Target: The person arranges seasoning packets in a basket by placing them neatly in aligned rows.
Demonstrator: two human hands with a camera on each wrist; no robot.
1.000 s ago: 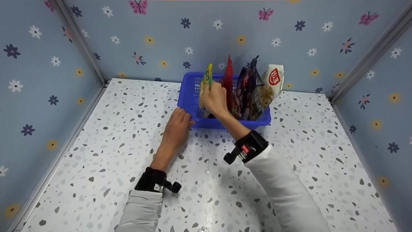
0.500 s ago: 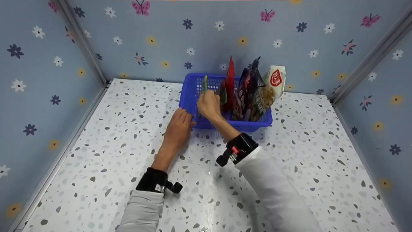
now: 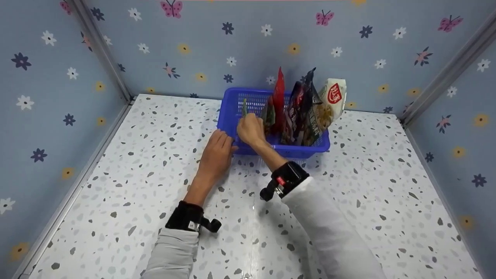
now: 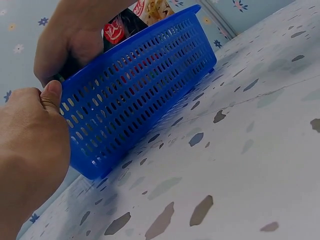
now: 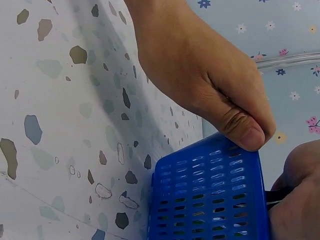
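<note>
A blue plastic basket (image 3: 228, 97) with slotted walls stands on the speckled table near the back wall. My left hand (image 3: 217, 153) holds its front left corner, the thumb (image 4: 52, 92) over the rim. My right hand (image 3: 251, 130) reaches down inside the left part, its curled fingers gripping a green-edged packet (image 3: 244, 106), mostly hidden behind the hand. Right of it stand a small dark green packet (image 3: 270, 114), a tall red packet (image 3: 279, 95), dark packets (image 3: 296, 108) and a white-topped packet (image 3: 329, 102) leaning over the right side.
The speckled white table (image 3: 155, 128) extends in front of the basket and to both sides. Blue flowered panels (image 3: 201, 42) close off the back and sides, with metal strips (image 3: 108, 58) at the corners. Each wrist wears a black camera strap (image 3: 288, 180).
My right hand has moved slightly left and down into the basket with the packet, whose top now stands lower. The small dark green packet has come into sight. My left hand stays at the corner.
</note>
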